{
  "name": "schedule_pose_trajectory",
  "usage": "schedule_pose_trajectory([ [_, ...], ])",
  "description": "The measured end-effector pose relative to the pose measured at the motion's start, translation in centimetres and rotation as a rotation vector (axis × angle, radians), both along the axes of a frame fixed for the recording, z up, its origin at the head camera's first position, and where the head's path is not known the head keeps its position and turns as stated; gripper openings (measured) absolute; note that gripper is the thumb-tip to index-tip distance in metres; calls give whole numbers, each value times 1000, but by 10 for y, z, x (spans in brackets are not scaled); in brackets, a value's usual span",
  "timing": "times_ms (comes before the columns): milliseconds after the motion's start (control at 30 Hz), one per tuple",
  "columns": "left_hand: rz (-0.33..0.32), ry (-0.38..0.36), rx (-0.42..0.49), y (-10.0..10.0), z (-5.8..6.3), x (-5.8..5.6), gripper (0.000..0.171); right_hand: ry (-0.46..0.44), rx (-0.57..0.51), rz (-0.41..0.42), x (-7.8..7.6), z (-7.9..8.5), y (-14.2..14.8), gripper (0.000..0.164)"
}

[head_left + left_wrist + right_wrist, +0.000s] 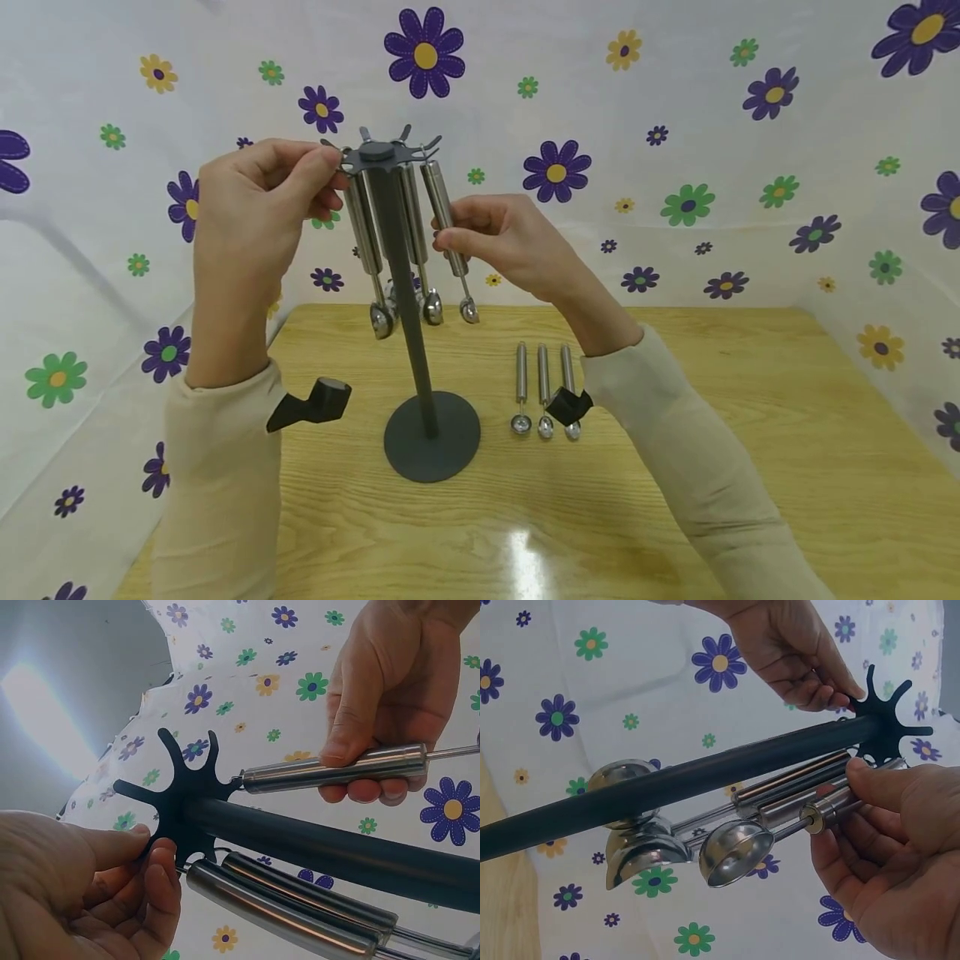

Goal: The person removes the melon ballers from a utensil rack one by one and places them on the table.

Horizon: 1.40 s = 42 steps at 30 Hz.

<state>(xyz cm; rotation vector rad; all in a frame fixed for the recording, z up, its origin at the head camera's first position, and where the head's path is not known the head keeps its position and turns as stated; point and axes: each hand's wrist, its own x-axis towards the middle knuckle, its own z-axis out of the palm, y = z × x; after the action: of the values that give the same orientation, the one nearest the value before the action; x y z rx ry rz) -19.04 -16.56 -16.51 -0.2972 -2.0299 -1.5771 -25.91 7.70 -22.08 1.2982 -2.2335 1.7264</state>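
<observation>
Right hand [498, 237]: thumb and fingers wrapped round the steel handle of a scoop [448, 237], gripped at mid-handle. The scoop's top end is at a prong of the crown [378, 154] of the stand [420, 350]; its bowl hangs low, tilted out to the right of the pole. Whether the loop is fully seated on the prong cannot be told from any view.

Left hand [258, 196]: thumb and forefinger pinch a prong on the crown's left side, other fingers curled behind. It steadies the top of the stand.

Judgement on the step in hand: the left pinch should stay firm so the crown neither turns nor tips; the right hand does best guiding the handle's top end along the prong, then letting the scoop swing to vertical gently so it does not knock its neighbours.

Pose: both forearms raised, wrists near crown height, the left higher, its wrist bent inward; right palm turned toward the pole.

Outward: about three more scoops [386, 250] hang close beside the pole. Three spare scoops [543, 387] lie side by side on the table [750, 433], right of the stand's round base. A flowered cloth [675, 125] backs the scene.
</observation>
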Motion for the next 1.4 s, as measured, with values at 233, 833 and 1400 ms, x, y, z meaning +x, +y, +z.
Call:
schedule_pose_trajectory([
  [233,-27,2,50,3,-1,2,18,-26,24,1,1,3,5,15],
  [833,-110,23,69,3,1,1,12,-110,-11,-142,1,10,24,14],
  [1400,-75,11,48,1,-1,0,14,-254,20,-277,-4,-32,70,20],
])
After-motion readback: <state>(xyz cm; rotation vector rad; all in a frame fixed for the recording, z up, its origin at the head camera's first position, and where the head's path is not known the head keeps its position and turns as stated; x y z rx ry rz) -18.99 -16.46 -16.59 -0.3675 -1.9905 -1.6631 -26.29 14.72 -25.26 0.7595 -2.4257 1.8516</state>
